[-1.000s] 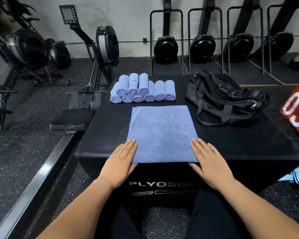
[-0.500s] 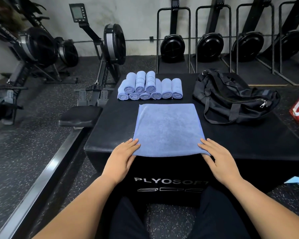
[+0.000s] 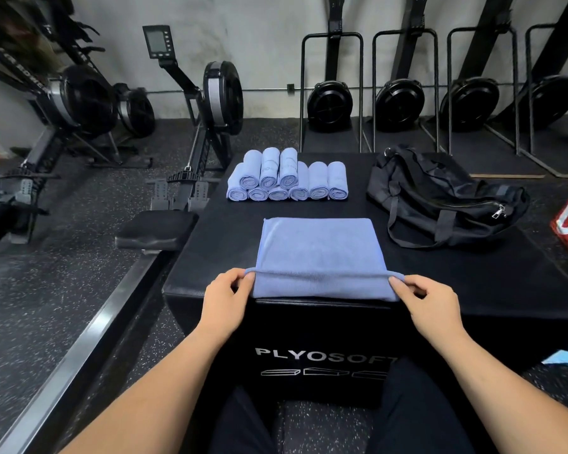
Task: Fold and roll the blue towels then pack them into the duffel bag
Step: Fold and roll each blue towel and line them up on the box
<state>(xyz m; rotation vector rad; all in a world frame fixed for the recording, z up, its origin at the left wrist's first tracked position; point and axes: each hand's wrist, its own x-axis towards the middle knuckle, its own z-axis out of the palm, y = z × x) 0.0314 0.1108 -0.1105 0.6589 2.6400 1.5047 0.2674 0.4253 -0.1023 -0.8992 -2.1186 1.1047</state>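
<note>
The person sits in front of a black plyo box (image 3: 473, 290) with the word PLYOSOFT printed on its front side. At the near edge of the box, the left hand (image 3: 225, 298) pinches the near left corner of a folded blue towel (image 3: 318, 253) between thumb and fingers. The right hand (image 3: 430, 301) pinches the near right corner in the same way. The near hem of the towel is raised a little between the two hands, and the rest of the towel lies flat on the top of the box, near its middle. Its lower layer reaches the near edge.

Behind the towel, at the far edge, lies a stack of rolled blue towels (image 3: 287, 181): six in the lower row and three on top, on the left part. To the right of them, near the far right corner, lies a black duffel bag (image 3: 440, 198), collapsed, with its zipper closed and its straps loose on the box.

On the floor at the left of the box stands a rowing machine (image 3: 207, 126), and more rowing machines (image 3: 330, 103) stand upright along the far wall.
</note>
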